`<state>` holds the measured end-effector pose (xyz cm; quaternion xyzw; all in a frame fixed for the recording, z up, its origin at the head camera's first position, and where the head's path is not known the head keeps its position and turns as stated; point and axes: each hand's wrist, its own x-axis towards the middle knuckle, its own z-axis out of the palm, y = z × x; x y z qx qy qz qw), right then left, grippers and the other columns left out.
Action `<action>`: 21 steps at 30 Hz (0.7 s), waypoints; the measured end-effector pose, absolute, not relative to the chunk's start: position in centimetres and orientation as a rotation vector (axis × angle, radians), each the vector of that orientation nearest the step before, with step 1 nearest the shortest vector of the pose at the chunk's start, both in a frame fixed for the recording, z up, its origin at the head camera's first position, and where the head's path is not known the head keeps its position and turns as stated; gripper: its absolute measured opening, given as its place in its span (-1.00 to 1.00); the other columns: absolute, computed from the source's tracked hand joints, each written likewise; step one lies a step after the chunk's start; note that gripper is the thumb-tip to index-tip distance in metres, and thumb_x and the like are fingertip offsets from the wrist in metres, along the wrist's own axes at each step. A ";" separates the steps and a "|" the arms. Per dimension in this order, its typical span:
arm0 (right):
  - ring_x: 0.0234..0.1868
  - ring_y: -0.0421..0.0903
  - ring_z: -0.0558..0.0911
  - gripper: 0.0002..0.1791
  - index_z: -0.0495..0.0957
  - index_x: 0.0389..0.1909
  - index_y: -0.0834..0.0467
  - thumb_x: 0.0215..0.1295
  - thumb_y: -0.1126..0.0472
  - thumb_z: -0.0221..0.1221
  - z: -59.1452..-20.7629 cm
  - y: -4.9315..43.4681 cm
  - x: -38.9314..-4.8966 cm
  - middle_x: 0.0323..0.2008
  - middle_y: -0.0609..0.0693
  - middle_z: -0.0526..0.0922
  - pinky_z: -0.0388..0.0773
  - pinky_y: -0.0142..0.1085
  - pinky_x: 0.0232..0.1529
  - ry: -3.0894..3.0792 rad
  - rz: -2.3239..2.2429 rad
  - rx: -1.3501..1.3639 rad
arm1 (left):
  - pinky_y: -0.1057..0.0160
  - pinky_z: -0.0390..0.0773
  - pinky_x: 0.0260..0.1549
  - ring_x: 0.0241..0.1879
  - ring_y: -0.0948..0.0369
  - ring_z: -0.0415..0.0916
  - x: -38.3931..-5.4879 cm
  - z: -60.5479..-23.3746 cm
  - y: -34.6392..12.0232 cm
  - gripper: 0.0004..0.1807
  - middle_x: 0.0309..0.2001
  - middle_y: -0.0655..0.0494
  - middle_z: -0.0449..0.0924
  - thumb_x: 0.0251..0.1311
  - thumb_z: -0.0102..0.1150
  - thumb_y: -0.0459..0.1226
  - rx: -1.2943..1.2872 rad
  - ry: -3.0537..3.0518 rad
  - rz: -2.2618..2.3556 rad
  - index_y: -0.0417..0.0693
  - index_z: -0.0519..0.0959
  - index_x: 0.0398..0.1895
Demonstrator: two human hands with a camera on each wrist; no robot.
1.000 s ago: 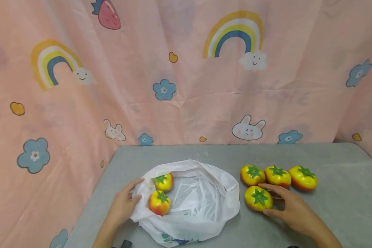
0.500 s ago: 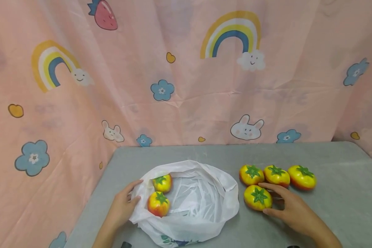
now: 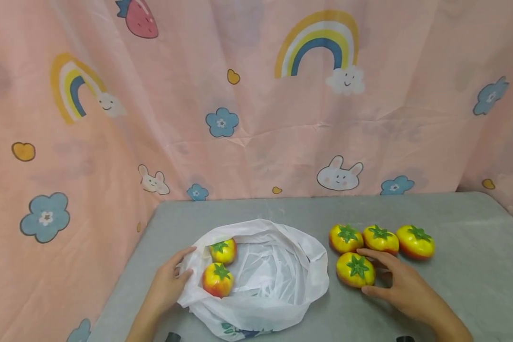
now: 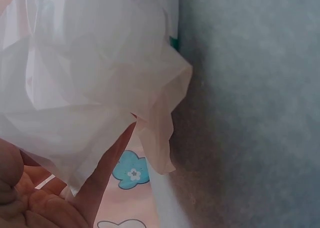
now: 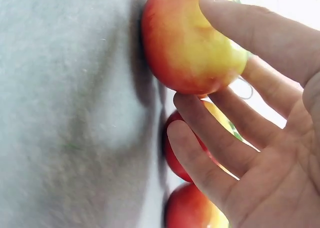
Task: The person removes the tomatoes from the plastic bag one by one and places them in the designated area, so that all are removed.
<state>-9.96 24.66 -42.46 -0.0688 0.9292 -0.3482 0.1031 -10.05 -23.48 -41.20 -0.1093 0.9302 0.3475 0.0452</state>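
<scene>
An open white plastic bag [image 3: 265,311] stands on the grey table, its rim folded outward. Two yellow-red toy tomatoes with green star-shaped leaves lie inside it: one tomato [image 3: 223,251] behind, another tomato [image 3: 218,280] in front. My left hand [image 3: 169,280] grips the bag's left edge, thumb and forefinger apart on the plastic; in the left wrist view, the bag [image 4: 85,72] hides part of the fingers. My right hand [image 3: 403,285] holds the nearest loose tomato [image 3: 356,270] from its right side. In the right wrist view, the thumb lies against this tomato [image 5: 192,42], other fingers spread beside it.
Behind the held tomato, three more toy tomatoes sit in a row: left [image 3: 345,238], middle [image 3: 380,239] and right [image 3: 415,242]. A pink patterned curtain [image 3: 273,109] hangs along the back and left side of the grey table [image 3: 474,247].
The view shifts slightly. Both hands keep their places on the bag and the near tomato, with no clear movement of either thing on the table.
</scene>
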 end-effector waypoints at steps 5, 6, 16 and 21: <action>0.15 0.19 0.55 -0.06 0.34 0.38 0.06 -0.03 -0.10 0.50 -41.3 24.4 -9.7 0.34 0.24 0.43 0.64 0.14 0.05 2.829 -0.971 -0.213 | -0.18 0.56 0.13 0.29 -0.29 0.43 -10.0 -41.1 -23.5 -0.37 0.44 -0.23 0.31 0.30 0.18 -0.38 -0.328 2.846 1.066 0.20 0.37 0.42; 0.17 0.20 0.54 -0.07 0.34 0.38 0.06 -0.03 -0.10 0.49 -40.8 24.3 -9.7 0.34 0.24 0.43 0.61 0.17 0.07 2.849 -0.951 -0.214 | -0.18 0.56 0.13 0.29 -0.29 0.43 -10.0 -41.1 -23.5 -0.37 0.44 -0.23 0.31 0.30 0.18 -0.38 -0.325 2.848 1.063 0.21 0.37 0.42; 0.30 0.26 0.47 -0.23 0.38 0.38 -0.06 0.16 -0.15 0.37 -35.2 18.8 -10.4 0.36 0.15 0.46 0.49 0.31 0.19 2.882 -1.012 -0.422 | -0.16 0.60 0.09 0.27 -0.29 0.44 -10.1 -41.2 -23.6 -0.36 0.44 -0.22 0.31 0.28 0.23 -0.36 -0.325 2.845 1.047 0.21 0.37 0.41; 0.35 0.15 0.45 -0.32 0.41 0.35 -0.15 0.20 -0.10 0.35 -33.7 15.1 -11.9 0.35 0.00 0.48 0.41 0.30 0.29 2.804 -1.087 -0.644 | -0.15 0.63 0.06 0.26 -0.30 0.45 -10.2 -41.3 -23.6 -0.34 0.43 -0.22 0.32 0.26 0.26 -0.35 -0.329 2.837 1.036 0.21 0.37 0.42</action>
